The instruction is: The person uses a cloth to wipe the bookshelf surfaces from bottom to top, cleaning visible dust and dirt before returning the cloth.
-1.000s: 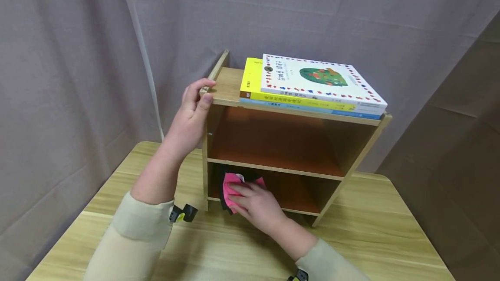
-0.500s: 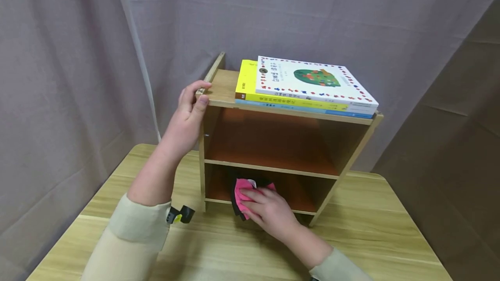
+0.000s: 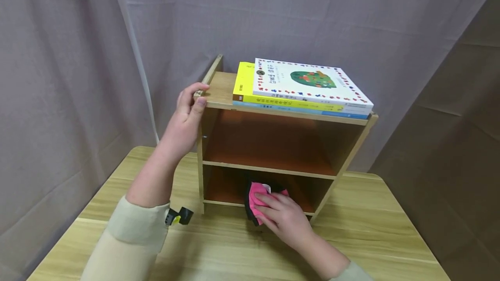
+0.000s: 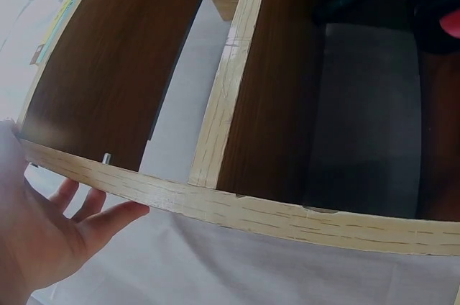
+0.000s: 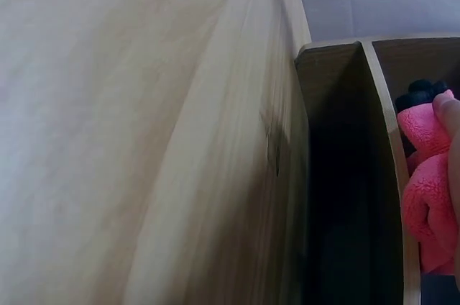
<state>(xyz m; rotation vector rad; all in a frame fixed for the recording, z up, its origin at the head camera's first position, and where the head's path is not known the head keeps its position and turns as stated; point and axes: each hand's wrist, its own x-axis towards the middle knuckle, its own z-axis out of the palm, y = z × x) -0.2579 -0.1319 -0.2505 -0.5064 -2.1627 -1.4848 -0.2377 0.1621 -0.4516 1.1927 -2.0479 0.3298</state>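
Note:
A small wooden bookshelf (image 3: 269,169) stands on the table. At its upper left front corner my left hand (image 3: 183,120) grips the side panel (image 4: 180,201), with the fingers wrapped over its edge. Low down, my right hand (image 3: 288,219) holds a pink and black cloth (image 3: 255,200) against the lowest shelf board, at its front edge right of the middle. The cloth is fluffy and bunched in the right wrist view (image 5: 425,197), where only the hand's edge shows. Part of the cloth reaches back into the dark lower compartment.
Several thin books lie stacked on the shelf's top, a white one (image 3: 312,79) over a yellow one (image 3: 243,83) and a blue one. Grey curtains (image 3: 164,21) hang behind. The wooden table (image 3: 375,220) extends around the shelf, its rounded back corners visible.
My right hand has slid the cloth rightward along the front of the lowest shelf board. My left hand keeps its grip on the corner. The head view has shifted slightly.

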